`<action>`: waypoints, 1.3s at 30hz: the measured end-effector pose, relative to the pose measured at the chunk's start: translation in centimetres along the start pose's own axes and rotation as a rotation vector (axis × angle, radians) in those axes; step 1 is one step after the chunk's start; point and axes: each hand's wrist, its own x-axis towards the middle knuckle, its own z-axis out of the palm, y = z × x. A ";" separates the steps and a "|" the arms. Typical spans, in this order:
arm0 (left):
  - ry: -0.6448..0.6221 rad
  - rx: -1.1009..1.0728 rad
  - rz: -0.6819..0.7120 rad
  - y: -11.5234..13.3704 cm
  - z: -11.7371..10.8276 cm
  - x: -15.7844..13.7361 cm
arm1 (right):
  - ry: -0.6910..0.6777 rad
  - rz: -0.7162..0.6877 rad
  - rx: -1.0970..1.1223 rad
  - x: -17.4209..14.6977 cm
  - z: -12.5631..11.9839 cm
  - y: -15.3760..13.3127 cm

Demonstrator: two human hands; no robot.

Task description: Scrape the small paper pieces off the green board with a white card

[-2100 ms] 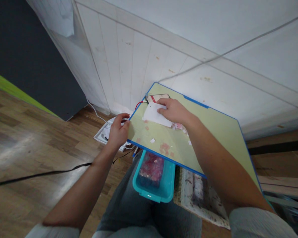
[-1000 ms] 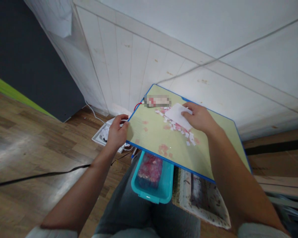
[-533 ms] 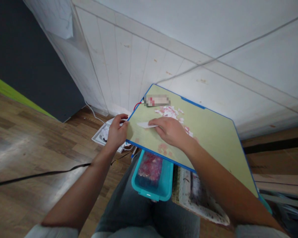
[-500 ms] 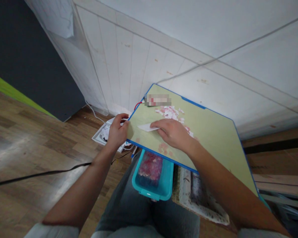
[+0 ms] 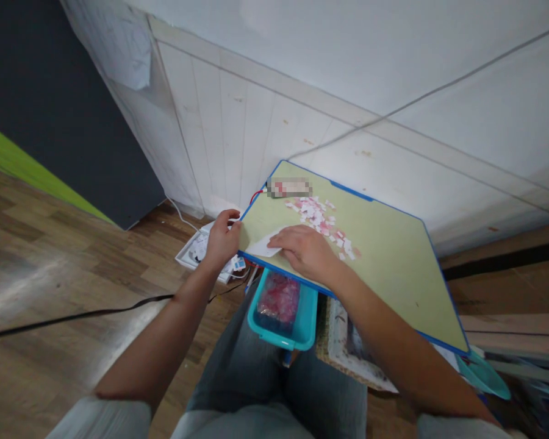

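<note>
My left hand [image 5: 224,239] is closed on the left edge of a pale yellow board [image 5: 393,274] with a blue rim. My right hand [image 5: 304,250] pinches a thin white card [image 5: 260,245], held low against the board near its front left edge. Beyond that hand lies a loose pile of small white and pink pieces [image 5: 318,213], trailing toward the right. Below the front edge, a turquoise basket [image 5: 307,329] sits between my legs with a clear bag of pink pieces [image 5: 279,299] in it.
A blurred-out device [image 5: 290,188] with a red cable lies at the board's back left. On the floor to the left stands a white open box [image 5: 187,253] of odds and ends. A black strap [image 5: 96,316] crosses the floor. The white wall [image 5: 256,122] rises behind the board.
My right hand has drawn the card toward the board's front left edge. Pink pieces seen near the front edge before are no longer visible. My left hand keeps its hold.
</note>
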 end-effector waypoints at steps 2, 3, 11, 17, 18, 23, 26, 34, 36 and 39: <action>-0.004 0.007 0.001 -0.2 0.1 0.0 | -0.007 0.003 0.010 -1.3 -0.2 0.3; -0.006 0.011 0.002 -0.3 0.1 0.0 | -0.011 0.011 0.011 -2.2 -0.5 0.4; -0.059 0.200 -0.012 0.0 -0.2 0.0 | 0.009 0.261 -0.129 -8.8 -3.3 -0.4; -0.141 0.332 0.016 2.3 -1.2 0.2 | -0.049 0.848 -0.402 -9.6 -5.7 -0.9; -0.157 0.353 0.017 2.8 -1.3 0.4 | -0.078 0.899 -0.411 -9.5 -5.9 -1.1; -0.201 0.452 -0.010 5.2 -0.8 1.5 | -0.065 0.941 -0.440 -8.7 -4.8 -3.0; -0.194 0.511 -0.024 5.9 -0.1 1.5 | -0.074 0.895 -0.444 -8.3 -3.7 -4.5; -0.185 0.649 -0.015 6.0 0.6 0.8 | -0.155 0.643 -0.317 -9.2 -3.3 -7.6; -0.182 0.669 -0.008 6.0 0.6 0.8 | -0.171 0.591 -0.290 -9.6 -3.6 -7.9; -0.177 0.689 0.011 6.0 0.6 0.8 | -0.130 0.623 -0.320 -9.5 -3.8 -7.8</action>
